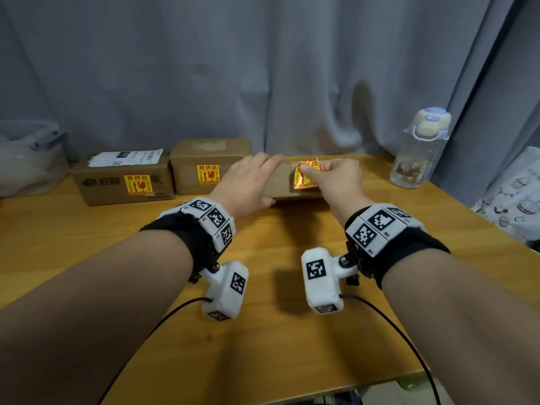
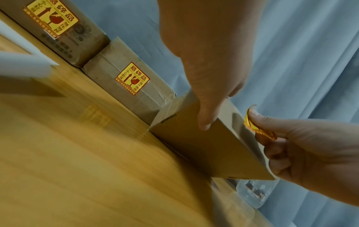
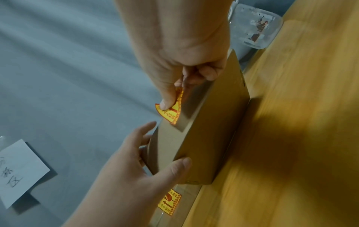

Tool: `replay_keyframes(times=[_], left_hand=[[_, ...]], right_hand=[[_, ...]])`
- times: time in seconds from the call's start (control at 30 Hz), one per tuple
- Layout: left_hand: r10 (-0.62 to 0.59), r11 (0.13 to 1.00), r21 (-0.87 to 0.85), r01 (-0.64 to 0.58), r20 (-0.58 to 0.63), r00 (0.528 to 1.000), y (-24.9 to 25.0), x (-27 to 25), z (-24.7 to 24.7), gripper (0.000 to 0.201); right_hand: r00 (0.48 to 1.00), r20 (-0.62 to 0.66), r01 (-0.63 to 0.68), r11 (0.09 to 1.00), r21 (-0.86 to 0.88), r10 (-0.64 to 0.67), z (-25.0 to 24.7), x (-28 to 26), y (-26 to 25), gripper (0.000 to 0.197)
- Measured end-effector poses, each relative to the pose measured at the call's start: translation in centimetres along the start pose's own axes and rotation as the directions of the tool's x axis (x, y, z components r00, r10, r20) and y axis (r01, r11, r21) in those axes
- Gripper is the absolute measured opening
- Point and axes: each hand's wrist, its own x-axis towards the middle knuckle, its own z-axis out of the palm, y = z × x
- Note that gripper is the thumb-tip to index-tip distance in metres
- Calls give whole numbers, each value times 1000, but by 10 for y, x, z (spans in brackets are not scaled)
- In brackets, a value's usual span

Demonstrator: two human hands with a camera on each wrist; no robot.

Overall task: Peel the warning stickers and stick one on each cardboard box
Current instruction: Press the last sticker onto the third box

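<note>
Three cardboard boxes stand in a row at the table's back edge. The left box (image 1: pixel 122 182) and the middle box (image 1: pixel 209 165) each carry a yellow-and-red warning sticker (image 1: pixel 138 184) on the front. My left hand (image 1: pixel 251 179) holds the left end of the right box (image 1: pixel 285 182), fingers along its top and thumb (image 2: pixel 205 119) on its front. My right hand (image 1: pixel 330 178) pinches another warning sticker (image 1: pixel 306 175) between thumb and fingers at the box's front face. Its lower edge touches the cardboard; the upper part curls away (image 3: pixel 172 112).
A clear water bottle (image 1: pixel 418 150) with a pale lid stands at the back right of the wooden table (image 1: pixel 263 331). A grey curtain (image 1: pixel 263 68) hangs right behind the boxes. A plastic bag (image 1: pixel 26 159) lies at the far left, patterned fabric (image 1: pixel 517 194) at the right edge.
</note>
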Motion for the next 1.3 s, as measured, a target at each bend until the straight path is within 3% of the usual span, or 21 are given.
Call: replay_keyframes(times=[0.13, 0.33, 0.73, 0.93, 1.3], left_hand=[[12, 1000, 29, -12, 15, 1000, 0, -1, -1, 90], [26, 998, 64, -28, 26, 999, -1, -1, -2, 90], [55, 993, 101, -59, 45, 997, -3, -1, 0, 86], [86, 982, 164, -95, 62, 994, -6, -1, 2, 76], [109, 988, 102, -114, 52, 993, -13, 2, 0, 75]], right_hand=[[1000, -26, -3, 1000, -6, 3, 4, 1, 3, 42], [998, -55, -27, 999, -42, 25, 9, 2, 2, 34], [999, -39, -1, 988, -154, -5, 10, 3, -6, 48], [997, -74, -23, 987, -161, 11, 12, 2, -5, 41], [996, -65, 31, 954, -298, -53, 4, 0, -5, 42]])
